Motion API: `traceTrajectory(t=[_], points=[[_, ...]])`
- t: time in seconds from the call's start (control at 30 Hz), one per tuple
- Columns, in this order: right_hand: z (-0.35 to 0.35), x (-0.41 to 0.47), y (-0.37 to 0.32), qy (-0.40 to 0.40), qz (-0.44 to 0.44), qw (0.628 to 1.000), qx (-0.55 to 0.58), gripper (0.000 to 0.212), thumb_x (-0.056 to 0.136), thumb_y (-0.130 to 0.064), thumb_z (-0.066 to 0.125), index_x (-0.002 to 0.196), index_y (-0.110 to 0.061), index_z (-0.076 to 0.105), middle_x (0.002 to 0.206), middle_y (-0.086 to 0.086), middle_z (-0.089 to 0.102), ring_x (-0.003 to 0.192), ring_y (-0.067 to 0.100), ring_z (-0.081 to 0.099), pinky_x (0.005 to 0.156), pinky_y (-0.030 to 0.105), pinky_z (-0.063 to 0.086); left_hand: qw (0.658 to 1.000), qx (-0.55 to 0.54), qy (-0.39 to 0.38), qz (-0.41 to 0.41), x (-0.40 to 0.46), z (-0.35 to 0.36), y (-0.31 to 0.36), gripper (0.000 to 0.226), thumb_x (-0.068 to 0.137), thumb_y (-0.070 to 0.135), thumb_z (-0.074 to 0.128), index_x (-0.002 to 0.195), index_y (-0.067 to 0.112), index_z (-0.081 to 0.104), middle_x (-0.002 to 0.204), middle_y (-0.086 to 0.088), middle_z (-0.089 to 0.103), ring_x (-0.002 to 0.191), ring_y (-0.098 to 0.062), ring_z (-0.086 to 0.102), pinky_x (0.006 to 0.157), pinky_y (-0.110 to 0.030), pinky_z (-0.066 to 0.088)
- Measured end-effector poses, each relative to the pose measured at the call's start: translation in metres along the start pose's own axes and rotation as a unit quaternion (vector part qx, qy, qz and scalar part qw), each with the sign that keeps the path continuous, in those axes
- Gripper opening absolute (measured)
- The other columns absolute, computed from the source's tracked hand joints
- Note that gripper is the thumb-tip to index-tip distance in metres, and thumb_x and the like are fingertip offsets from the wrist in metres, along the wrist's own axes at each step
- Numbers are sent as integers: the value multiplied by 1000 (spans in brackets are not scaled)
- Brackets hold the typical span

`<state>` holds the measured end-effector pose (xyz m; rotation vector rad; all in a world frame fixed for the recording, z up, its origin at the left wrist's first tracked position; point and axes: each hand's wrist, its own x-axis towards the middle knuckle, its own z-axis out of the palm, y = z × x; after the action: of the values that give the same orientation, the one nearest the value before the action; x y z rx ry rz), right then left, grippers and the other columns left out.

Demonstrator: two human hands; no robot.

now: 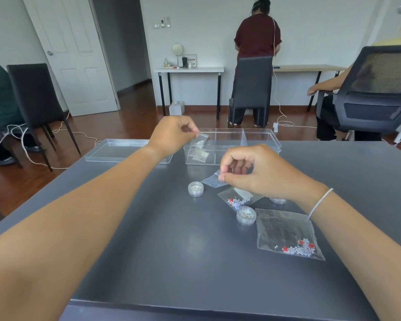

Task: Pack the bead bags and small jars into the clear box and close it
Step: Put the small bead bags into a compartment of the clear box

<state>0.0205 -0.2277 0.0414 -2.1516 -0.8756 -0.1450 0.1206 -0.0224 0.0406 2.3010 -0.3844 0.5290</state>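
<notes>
The clear box [259, 135] stands open at the table's far side, split into compartments, with small bead bags [200, 155] lying in its left one. My left hand [171, 133] pinches a small clear bag [200, 139] over that left compartment. My right hand [259, 172] pinches the corner of another small bag [212, 181] just above the table. Beneath it lie a bag of red and white beads [239, 199] and a larger bead bag [287, 235]. Three small jars show: one [195, 188] at the left, one [246, 215] in the middle, one [277, 200] partly hidden by my wrist.
The box's clear lid [116, 150] lies flat to the left of the box. The dark table [171, 262] ends close behind the box. Beyond are chairs, cables on the floor, and people, one standing at a far desk.
</notes>
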Motion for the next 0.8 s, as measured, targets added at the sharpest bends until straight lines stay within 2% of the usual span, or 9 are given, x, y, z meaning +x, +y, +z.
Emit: traceTrajectory(t=[0.2,0.33,0.4,0.47,0.6,0.63,0.7,0.8], points=[[1,1,2,-3,7,1000,-6,16,76,-20,68,64,-27,61,62,-13,59,57,5,48,58,16,43,998,5,-62,-12,-6,-4,-2,11,79,15,62,77,21,71,80,2,68,73,-4,59,74,-17,42],[2,0,3,-9,10,1000,1,12,77,-18,69,66,-20,62,63,-11,58,56,3,47,56,10,41,996,18,-81,-24,-13,-6,-4,19,80,14,55,75,24,70,92,4,69,91,-14,61,83,-24,43],[1,0,3,-7,11,1000,4,12,77,-16,68,66,-19,62,63,-11,58,57,2,48,56,8,41,997,-4,-75,-24,-18,-7,-5,21,80,12,54,75,24,70,95,3,67,96,-21,62,85,-33,47],[1,-1,3,-2,14,1000,2,13,77,-16,68,66,-19,62,62,-12,57,57,1,48,56,7,40,998,-17,-52,-9,-23,-6,-6,21,81,9,54,77,23,69,98,-1,66,99,-22,60,84,-30,44],[0,0,5,9,23,1000,-9,13,77,-17,69,67,-21,62,60,-16,57,56,-1,48,56,7,40,999,-24,19,23,-36,-8,-8,21,82,6,55,92,19,68,100,1,62,95,-12,53,79,-10,35],[1,0,6,13,23,1000,-10,14,77,-18,69,66,-23,62,59,-17,57,56,-1,47,56,7,40,999,-35,22,23,-41,-10,-7,22,82,6,55,92,22,67,98,5,61,93,-10,52,78,-10,36],[2,2,7,29,20,999,-8,18,76,-19,69,64,-28,60,61,-15,56,56,0,47,56,7,39,998,-63,4,18,-52,-15,-5,24,83,5,55,87,26,66,92,11,58,87,-8,53,76,-21,40],[2,7,9,69,19,997,1,18,76,-18,68,64,-28,60,61,-14,56,54,1,46,55,6,39,994,-83,-60,25,-72,-25,2,24,82,8,58,80,30,65,87,11,61,78,-2,54,72,-18,40]])
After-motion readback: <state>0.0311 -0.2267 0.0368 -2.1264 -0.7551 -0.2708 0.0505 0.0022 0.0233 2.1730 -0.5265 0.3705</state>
